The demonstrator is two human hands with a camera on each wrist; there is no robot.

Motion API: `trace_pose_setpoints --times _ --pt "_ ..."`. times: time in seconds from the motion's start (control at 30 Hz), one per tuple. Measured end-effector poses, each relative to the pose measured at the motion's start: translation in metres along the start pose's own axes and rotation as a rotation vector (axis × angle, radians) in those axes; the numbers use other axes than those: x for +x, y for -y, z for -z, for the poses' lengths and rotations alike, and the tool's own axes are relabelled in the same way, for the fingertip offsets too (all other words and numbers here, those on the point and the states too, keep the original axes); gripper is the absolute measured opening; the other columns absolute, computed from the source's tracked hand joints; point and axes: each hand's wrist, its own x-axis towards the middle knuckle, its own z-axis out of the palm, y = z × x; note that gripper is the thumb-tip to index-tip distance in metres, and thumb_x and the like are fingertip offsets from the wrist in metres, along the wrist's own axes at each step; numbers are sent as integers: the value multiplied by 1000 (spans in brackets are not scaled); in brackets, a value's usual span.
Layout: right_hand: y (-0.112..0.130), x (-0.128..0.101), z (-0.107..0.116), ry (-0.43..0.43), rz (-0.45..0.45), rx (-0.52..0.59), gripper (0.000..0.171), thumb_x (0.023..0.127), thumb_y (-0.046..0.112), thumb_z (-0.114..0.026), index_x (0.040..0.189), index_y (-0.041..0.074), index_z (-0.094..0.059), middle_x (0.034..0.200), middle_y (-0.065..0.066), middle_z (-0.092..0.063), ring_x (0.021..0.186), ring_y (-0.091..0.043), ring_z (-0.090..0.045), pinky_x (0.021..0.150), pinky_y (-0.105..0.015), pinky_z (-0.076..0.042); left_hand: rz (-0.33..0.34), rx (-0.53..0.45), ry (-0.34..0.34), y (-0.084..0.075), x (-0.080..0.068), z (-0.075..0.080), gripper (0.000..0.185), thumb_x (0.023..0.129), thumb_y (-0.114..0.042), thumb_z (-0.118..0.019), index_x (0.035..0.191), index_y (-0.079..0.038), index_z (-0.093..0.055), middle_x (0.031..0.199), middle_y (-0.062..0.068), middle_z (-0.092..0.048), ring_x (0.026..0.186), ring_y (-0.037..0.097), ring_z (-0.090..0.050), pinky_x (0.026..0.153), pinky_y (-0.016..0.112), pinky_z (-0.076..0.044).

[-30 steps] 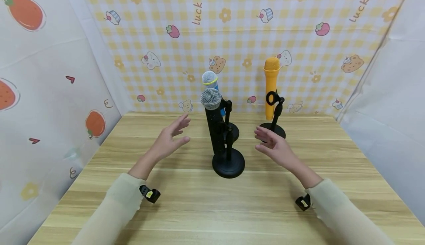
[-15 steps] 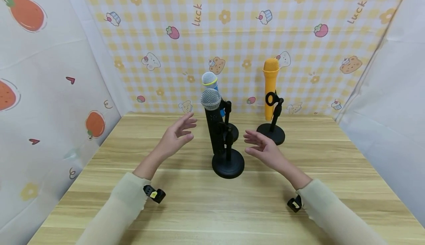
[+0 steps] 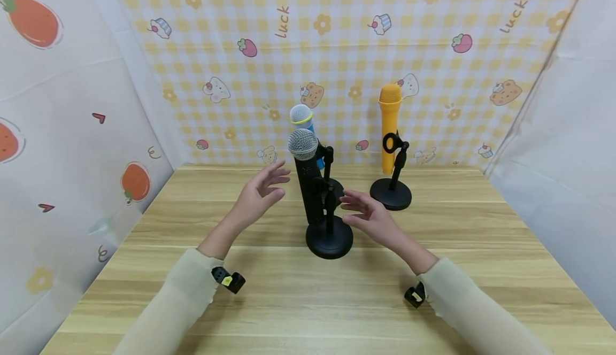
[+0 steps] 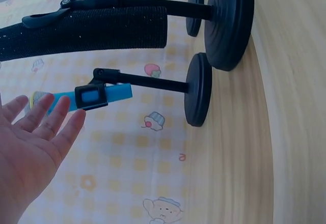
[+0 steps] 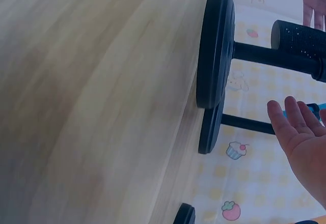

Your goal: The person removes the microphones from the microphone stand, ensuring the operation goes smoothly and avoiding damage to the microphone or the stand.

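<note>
A black microphone (image 3: 309, 192) with a silver mesh head leans in a black desk stand (image 3: 329, 237) at mid-table. Left of it, my left hand (image 3: 257, 194) hovers with fingers extended and nothing in its grasp. On the other side my right hand (image 3: 372, 218) is held with relaxed fingers, its fingertips close to the stand's pole. Behind the black one stands a blue microphone (image 4: 117, 91) with a yellow ring, clipped in a second stand (image 4: 153, 83); the head view shows it partly hidden. In the right wrist view, the right hand's fingers (image 5: 290, 122) overlap that rear stand.
An orange microphone (image 3: 390, 125) stands at the back right, beside a third black stand (image 3: 391, 193) with a ring clip. A checked cloth backdrop (image 3: 337, 66) rises at the table's rear edge, with white cloth walls on both sides. Wooden tabletop (image 3: 298, 301) stretches in front.
Both hands have moved inward toward the black microphone, the right hand shifting farther left than the left hand moved right. The microphones and stands stay in place; the head view shifts slightly.
</note>
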Motion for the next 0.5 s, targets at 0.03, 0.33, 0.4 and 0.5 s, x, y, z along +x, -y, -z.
trace_pose_setpoints --times 0.03,0.33,0.4,0.5 --pt "0 1 -1 -1 4 4 56 92 -1 -65 141 -8 -40 133 -29 -50 120 -52 -46 89 -27 -51 1 -8 -3 -1 1 -1 70 94 -40 -64 149 -6 -36 138 18 -50 124 33 -51 95 35 -48" --pt "0 9 -10 -24 -43 24 54 91 1 -66 141 -3 -44 133 -25 -52 120 -43 -52 92 -33 -50 -3 -51 -33 -5 9 -9 60 97 -25 -63 147 -2 -37 136 22 -51 123 34 -51 98 34 -46" --pt "1 10 -13 -33 -51 22 53 91 1 -66 140 -4 -45 132 -24 -52 119 -39 -53 93 -34 -49 1 -68 -41 -5 10 -10 66 95 -34 -64 147 -2 -38 135 21 -51 123 34 -51 98 34 -46" --pt "2 12 -16 -47 -71 18 52 92 1 -66 139 -4 -45 131 -24 -53 118 -37 -55 94 -33 -49 8 -108 -54 -7 12 -12 60 96 -28 -63 145 -1 -40 134 21 -52 122 35 -52 96 35 -48"
